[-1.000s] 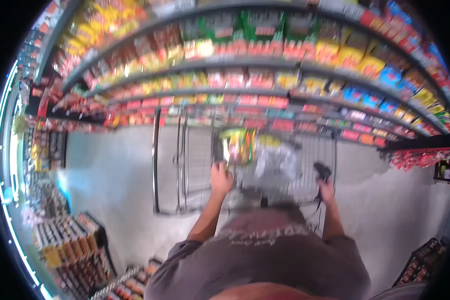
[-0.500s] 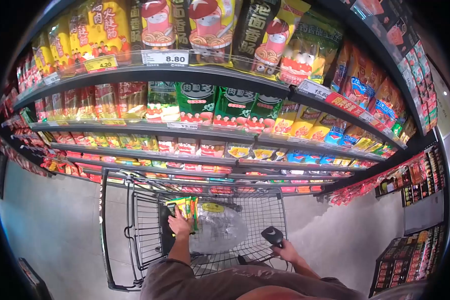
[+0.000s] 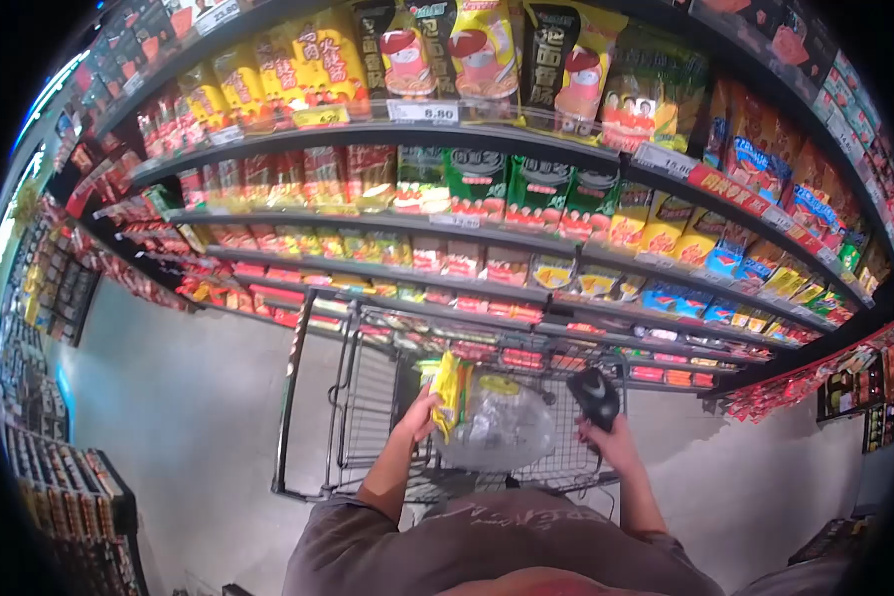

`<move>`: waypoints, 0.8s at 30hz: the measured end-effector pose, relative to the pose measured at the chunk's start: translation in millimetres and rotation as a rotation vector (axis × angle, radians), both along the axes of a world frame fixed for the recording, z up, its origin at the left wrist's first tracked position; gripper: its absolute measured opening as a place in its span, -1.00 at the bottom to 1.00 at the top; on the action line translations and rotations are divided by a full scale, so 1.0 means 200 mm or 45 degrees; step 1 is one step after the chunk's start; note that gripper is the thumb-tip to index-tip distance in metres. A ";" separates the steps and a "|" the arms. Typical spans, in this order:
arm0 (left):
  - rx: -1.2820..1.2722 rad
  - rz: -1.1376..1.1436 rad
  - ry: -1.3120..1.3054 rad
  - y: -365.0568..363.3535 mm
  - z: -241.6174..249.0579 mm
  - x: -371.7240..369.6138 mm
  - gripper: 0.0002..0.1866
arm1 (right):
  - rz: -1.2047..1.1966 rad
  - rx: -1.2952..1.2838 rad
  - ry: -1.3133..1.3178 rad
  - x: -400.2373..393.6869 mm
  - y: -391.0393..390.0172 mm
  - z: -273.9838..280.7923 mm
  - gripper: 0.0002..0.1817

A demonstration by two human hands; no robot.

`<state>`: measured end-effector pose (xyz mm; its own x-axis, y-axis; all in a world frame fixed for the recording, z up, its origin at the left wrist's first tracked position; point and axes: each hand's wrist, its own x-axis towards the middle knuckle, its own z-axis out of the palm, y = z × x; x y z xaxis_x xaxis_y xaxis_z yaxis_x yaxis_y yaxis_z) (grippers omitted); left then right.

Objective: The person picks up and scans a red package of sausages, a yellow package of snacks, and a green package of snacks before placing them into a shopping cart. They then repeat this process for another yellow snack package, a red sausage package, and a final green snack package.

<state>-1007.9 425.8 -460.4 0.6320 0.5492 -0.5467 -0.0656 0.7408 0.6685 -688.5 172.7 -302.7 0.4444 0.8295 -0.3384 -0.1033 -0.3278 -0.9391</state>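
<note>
My left hand (image 3: 422,415) is closed on a yellow packet (image 3: 448,395), held upright over the left part of the shopping cart (image 3: 340,397). More green and yellow packaging shows just behind that packet. A large clear plastic bag or wrapped item (image 3: 507,425) with a yellow-green label lies in the cart, to the right of the packet. In my right hand (image 3: 604,435) is a black handheld scanner (image 3: 594,397), raised over the cart's right side. The fingers of this hand wrap round its handle.
Shelves (image 3: 526,139) of packaged snacks with price tags curve across the view beyond the cart. Another stocked rack (image 3: 70,497) stands at the lower left. Grey floor (image 3: 189,397) shows on both sides of the cart.
My left hand has lifted the yellow packet, which now stands more upright. My right hand has raised the scanner. The view has swung left, so shelves and cart appear further right.
</note>
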 end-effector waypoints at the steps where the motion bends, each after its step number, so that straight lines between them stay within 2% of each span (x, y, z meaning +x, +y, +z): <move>1: -0.082 0.049 -0.234 -0.05 0.22 0.00 -0.21 | 0.042 0.056 0.002 -0.01 0.06 0.07 -0.68; 3: -0.446 0.065 -0.832 -0.08 0.49 -0.01 -0.16 | 0.051 0.197 0.105 -0.11 0.18 0.29 -0.73; 4: -0.361 0.130 -0.953 -0.11 0.70 0.02 -0.06 | 0.018 0.274 0.206 -0.17 0.23 0.40 -0.76; 5: -0.689 0.194 -1.468 -0.17 0.96 0.08 0.06 | 0.149 0.306 0.175 -0.17 0.27 0.44 -0.79; 6: -0.534 0.082 -1.450 -0.14 1.03 0.09 0.11 | 0.280 0.336 0.156 -0.20 0.29 0.47 -0.82; 7: -0.375 0.094 -1.358 -0.14 1.12 0.10 0.10 | 0.342 0.511 0.276 -0.25 0.32 0.56 -0.81; 8: -0.265 0.090 -1.366 -0.15 1.23 0.12 0.05 | 0.330 0.543 0.216 -0.30 0.33 0.64 -0.69; 9: -0.267 0.113 -1.354 -0.20 1.31 0.13 0.05 | 0.342 0.531 0.235 -0.34 0.33 0.71 -0.69; 11: -0.301 0.219 -1.341 -0.22 1.43 0.18 -0.04 | 0.399 0.722 0.211 -0.40 0.36 0.83 -0.56; 12: -0.359 0.223 -1.422 -0.23 1.44 0.20 -0.11 | 0.539 0.664 0.341 -0.41 0.35 0.90 -0.52; 14: -0.443 0.259 -1.380 -0.25 1.34 0.22 -0.12 | 0.799 0.597 0.512 -0.47 0.37 0.96 -0.43; 15: -0.536 0.301 -1.340 -0.27 1.35 0.24 -0.13 | 0.793 0.606 0.514 -0.52 0.41 0.92 -0.43; 16: -0.583 0.216 -1.336 -0.33 1.37 0.27 -0.13 | 0.843 0.545 0.709 -0.57 0.47 0.83 -0.40; 17: -0.534 -0.167 -1.722 -0.34 1.36 0.32 -0.12 | 0.888 0.478 0.908 -0.60 0.49 0.78 -0.38; 18: -0.371 0.045 -1.467 -0.37 1.36 0.33 -0.09 | 0.882 0.477 0.915 -0.61 0.48 0.76 -0.38; 19: -0.200 0.246 -1.210 -0.38 1.36 0.35 -0.07 | 0.891 0.542 0.636 -0.61 0.49 0.76 -0.34; 20: -0.200 0.250 -1.202 -0.38 1.35 0.36 -0.07 | 0.889 0.600 0.361 -0.61 0.49 0.76 -0.30; 21: -0.297 0.330 -1.196 -0.38 1.31 0.38 -0.05 | 0.887 0.595 0.376 -0.61 0.48 0.78 -0.30; 23: -0.405 0.444 -1.089 -0.38 1.34 0.39 0.02 | 1.184 0.720 -0.287 -0.57 0.48 0.85 -0.23; 24: -0.406 0.423 -1.092 -0.37 1.32 0.40 0.03 | 1.161 0.676 -0.287 -0.59 0.46 0.83 -0.19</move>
<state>-928.1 352.5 -195.7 0.7243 0.6777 -0.1268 -0.6754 0.7344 0.0673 -806.5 264.1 -136.7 -0.4084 0.8960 0.1743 0.1671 0.2611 -0.9507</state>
